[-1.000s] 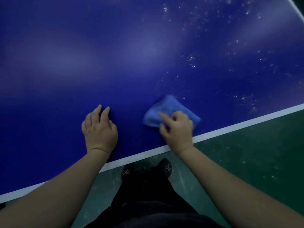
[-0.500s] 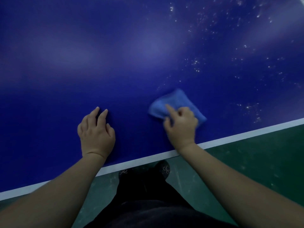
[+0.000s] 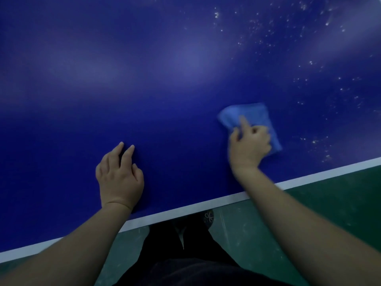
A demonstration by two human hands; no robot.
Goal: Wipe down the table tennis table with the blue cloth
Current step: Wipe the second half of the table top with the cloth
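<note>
The dark blue table tennis table (image 3: 165,96) fills most of the head view, with a white line along its near edge. A folded blue cloth (image 3: 255,118) lies flat on the table at the right, and my right hand (image 3: 248,146) presses on its near part with the index finger stretched over it. My left hand (image 3: 119,176) rests flat on the bare table to the left, fingers slightly apart, holding nothing. White specks (image 3: 317,141) dot the table to the right of and beyond the cloth.
The white edge line (image 3: 185,211) runs diagonally from lower left to right. Below it is a green floor (image 3: 329,207). My dark trousers and a shoe (image 3: 208,217) stand close against the table edge.
My right hand has slid the cloth away from the edge and to the right, toward the specks. The left hand has stayed planted on the table.
</note>
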